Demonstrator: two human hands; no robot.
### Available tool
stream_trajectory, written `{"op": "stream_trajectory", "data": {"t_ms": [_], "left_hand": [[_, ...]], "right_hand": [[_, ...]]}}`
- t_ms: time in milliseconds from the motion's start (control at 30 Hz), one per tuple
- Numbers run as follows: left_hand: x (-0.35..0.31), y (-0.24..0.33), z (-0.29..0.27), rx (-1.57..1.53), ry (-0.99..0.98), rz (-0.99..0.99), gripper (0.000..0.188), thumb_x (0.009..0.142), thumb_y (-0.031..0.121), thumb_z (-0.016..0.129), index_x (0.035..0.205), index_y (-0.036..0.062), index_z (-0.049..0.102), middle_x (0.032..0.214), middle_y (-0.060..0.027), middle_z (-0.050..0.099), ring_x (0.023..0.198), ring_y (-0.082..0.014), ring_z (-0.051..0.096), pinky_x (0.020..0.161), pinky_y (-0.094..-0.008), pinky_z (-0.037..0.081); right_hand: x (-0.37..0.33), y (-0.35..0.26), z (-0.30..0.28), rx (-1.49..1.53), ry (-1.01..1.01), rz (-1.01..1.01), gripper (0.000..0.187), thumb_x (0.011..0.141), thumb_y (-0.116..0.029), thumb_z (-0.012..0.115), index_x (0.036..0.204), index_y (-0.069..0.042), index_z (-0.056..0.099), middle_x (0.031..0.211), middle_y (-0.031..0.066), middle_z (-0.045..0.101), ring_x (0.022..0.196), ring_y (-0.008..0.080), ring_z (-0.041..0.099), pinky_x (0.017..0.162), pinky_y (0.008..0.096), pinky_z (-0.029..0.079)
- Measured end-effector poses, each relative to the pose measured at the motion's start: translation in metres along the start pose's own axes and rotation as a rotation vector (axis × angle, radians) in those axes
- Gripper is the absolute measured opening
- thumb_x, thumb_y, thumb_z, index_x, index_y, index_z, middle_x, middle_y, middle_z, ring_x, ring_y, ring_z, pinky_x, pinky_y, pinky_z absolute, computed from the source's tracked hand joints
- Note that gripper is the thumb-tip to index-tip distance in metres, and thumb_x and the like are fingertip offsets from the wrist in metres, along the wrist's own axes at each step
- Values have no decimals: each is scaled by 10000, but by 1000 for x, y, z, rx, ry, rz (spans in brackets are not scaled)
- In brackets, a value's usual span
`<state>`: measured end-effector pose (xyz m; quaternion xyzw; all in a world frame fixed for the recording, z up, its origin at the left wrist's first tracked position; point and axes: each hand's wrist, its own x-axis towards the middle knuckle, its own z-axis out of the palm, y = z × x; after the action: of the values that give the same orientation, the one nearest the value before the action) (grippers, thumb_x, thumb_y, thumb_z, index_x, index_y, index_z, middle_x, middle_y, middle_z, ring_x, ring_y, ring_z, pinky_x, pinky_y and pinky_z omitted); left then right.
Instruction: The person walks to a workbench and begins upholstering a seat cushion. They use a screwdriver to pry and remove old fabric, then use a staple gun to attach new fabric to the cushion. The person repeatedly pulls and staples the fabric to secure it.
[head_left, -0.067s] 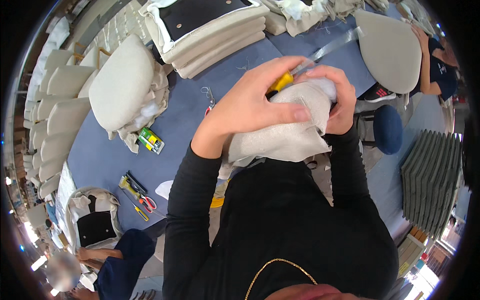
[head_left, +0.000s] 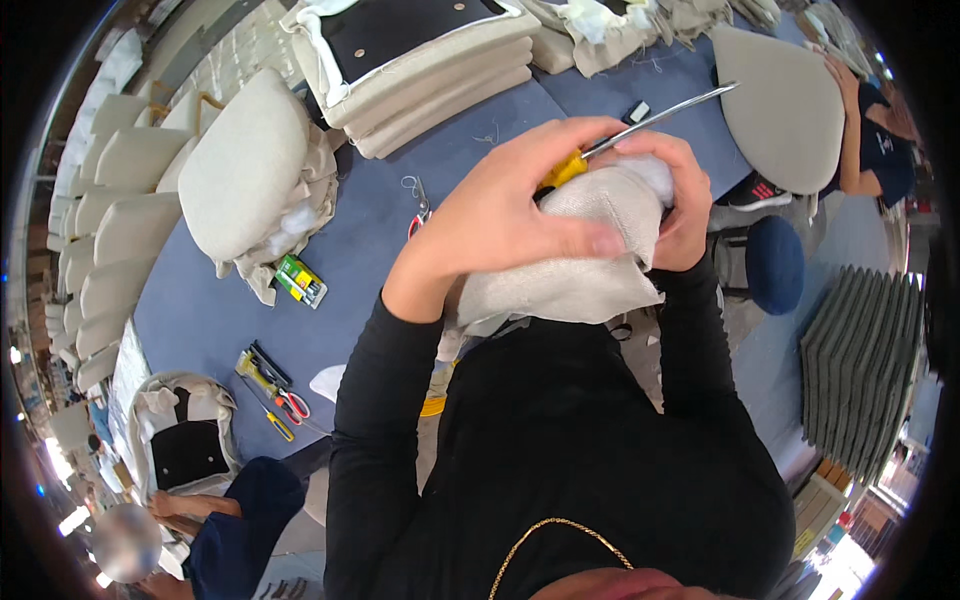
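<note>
My left hand (head_left: pixel 500 210) is closed around the yellow handle of a screwdriver (head_left: pixel 568 170), with its thumb on a piece of beige fabric cover (head_left: pixel 545 280). The screwdriver's long metal shaft points away to the upper right, over the table. On the other side of the same cover, my right hand (head_left: pixel 686 205) has its fingers curled round the edge. White stuffing (head_left: pixel 650 174) bulges out between the fabric and the right fingers. The bundle sits close to my body at the table's near edge; its underside is hidden.
On the blue table (head_left: pixel 350 260) lie scissors (head_left: pixel 420 205), a green package (head_left: pixel 300 281) and several hand tools (head_left: pixel 268 385). Seat cushions are stacked (head_left: pixel 430 85) at the far side. People work at the right (head_left: pixel 870 120) and lower left (head_left: pixel 240 520).
The screwdriver's shaft has swung slightly down and to the right, and it now looks sharp instead of blurred. A small black-and-white item behind it has come into view. Both hands keep their grip.
</note>
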<state>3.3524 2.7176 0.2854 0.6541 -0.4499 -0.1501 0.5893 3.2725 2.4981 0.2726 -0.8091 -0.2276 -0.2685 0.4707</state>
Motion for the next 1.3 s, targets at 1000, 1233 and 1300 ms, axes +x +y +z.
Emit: {"op": "stream_trajectory", "data": {"t_ms": [1000, 1233, 1300], "left_hand": [[25, 22, 31, -147, 876, -411, 154, 944, 114, 806, 1039, 11, 742, 737, 33, 626, 669, -34, 536, 594, -228, 425], [7, -7, 7, -92, 877, -301, 227, 998, 219, 776, 1001, -4, 728, 712, 40, 571, 545, -27, 456, 474, -218, 340], [1, -5, 4, -134, 830, -277, 255, 995, 237, 785, 1008, -11, 727, 724, 37, 592, 554, -34, 481, 482, -226, 359]], "right_hand": [[104, 56, -13, 1017, -301, 553, 390, 1053, -202, 674, 1374, 0, 582, 1305, 127, 715, 1084, 156, 691, 916, 317, 558], [78, 34, 22, 922, -128, 692, 405, 1132, -325, 562, 1350, 0, 666, 1376, 99, 698, 1213, 157, 655, 1027, 322, 513], [75, 30, 27, 860, -133, 664, 449, 1147, -355, 525, 1392, 0, 649, 1380, 98, 696, 1197, 139, 653, 1036, 309, 503]]}}
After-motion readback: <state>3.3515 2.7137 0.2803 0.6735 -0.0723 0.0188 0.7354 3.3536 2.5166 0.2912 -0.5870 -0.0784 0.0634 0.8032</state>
